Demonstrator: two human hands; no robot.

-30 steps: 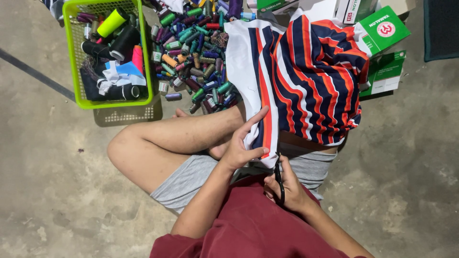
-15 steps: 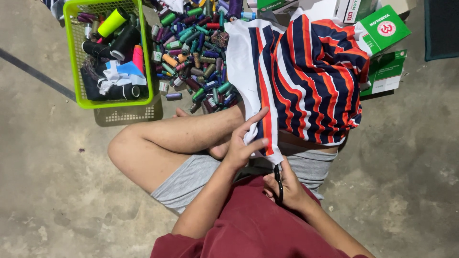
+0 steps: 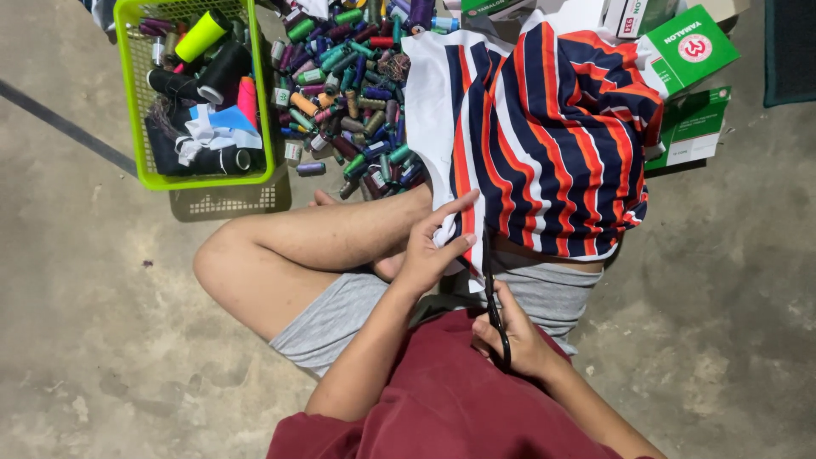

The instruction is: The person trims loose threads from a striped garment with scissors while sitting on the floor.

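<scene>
Striped soft fabric (image 3: 544, 136): hem pinched in left hand (image 3: 429, 251) grip; black scissors (image 3: 495, 310) clasped in right hand (image 3: 514, 340) grip, just below.

A concrete floor (image 3: 102, 357) is seen. Beside a green basket (image 3: 129, 102) resting on it, thread spools (image 3: 357, 102) are heaped; green boxes (image 3: 688, 51) are laid farther right.

The floor (image 3: 102, 340) is bare grey concrete with pale stains and small specks. A dark line (image 3: 64, 123) crosses it at the upper left. The light is soft and even.
</scene>
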